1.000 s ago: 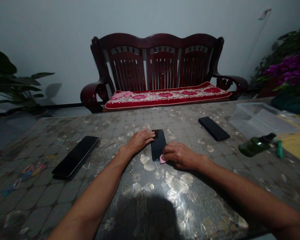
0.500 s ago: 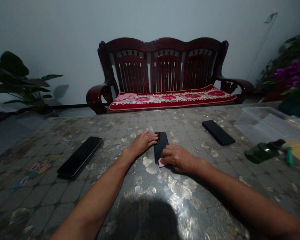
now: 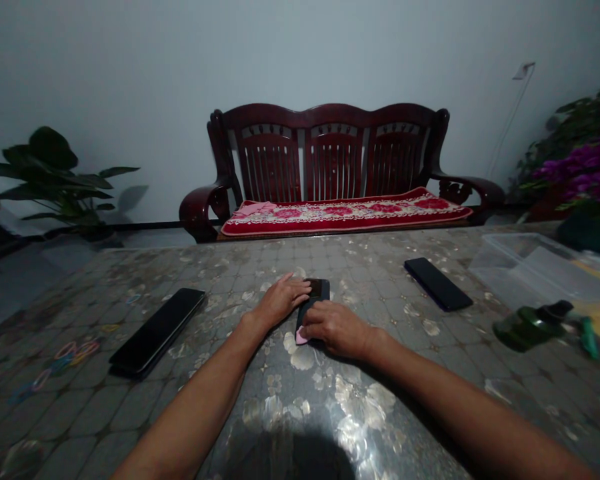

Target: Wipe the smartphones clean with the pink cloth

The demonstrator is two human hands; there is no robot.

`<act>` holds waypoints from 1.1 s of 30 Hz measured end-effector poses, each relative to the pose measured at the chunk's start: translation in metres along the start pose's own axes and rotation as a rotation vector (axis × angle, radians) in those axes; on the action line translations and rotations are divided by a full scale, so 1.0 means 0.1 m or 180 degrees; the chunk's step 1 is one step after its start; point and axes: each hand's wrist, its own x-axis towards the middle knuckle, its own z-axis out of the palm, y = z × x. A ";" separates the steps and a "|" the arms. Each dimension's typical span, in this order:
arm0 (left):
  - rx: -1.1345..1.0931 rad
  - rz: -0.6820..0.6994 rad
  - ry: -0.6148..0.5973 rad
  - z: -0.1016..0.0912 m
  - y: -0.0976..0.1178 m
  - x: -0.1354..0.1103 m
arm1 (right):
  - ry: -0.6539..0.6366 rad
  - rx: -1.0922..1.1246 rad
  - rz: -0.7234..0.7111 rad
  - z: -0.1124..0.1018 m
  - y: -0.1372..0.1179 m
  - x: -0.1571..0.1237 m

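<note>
The right hand (image 3: 337, 330) pinches pink cloth (image 3: 301, 337) at a flat, glossy, rectangular phone (image 3: 320, 288). The left hand (image 3: 283, 300) lies outstretched on its edge.

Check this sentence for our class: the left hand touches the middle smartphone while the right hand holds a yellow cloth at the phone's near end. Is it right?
Not quite: the cloth is pink, not yellow, as the head view shows. The left hand touches the middle smartphone while the right hand holds the cloth at the phone's near end.
</note>
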 end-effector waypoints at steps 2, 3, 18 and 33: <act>0.0034 -0.0030 0.0069 0.00 -0.02 -0.01 | 0.0069 -0.0049 0.0084 0.03 0.04 0.01; 0.0044 -0.0042 0.0091 0.00 -0.02 -0.01 | 0.0121 -0.0077 0.0167 0.04 0.07 0.00; 0.0648 -0.0160 0.0411 -0.21 0.27 -0.02 | 0.0435 0.0027 0.0658 0.06 0.12 -0.07; 0.0600 -0.0221 0.0172 -0.14 0.21 -0.03 | 0.0751 0.0078 0.0811 0.13 0.19 -0.15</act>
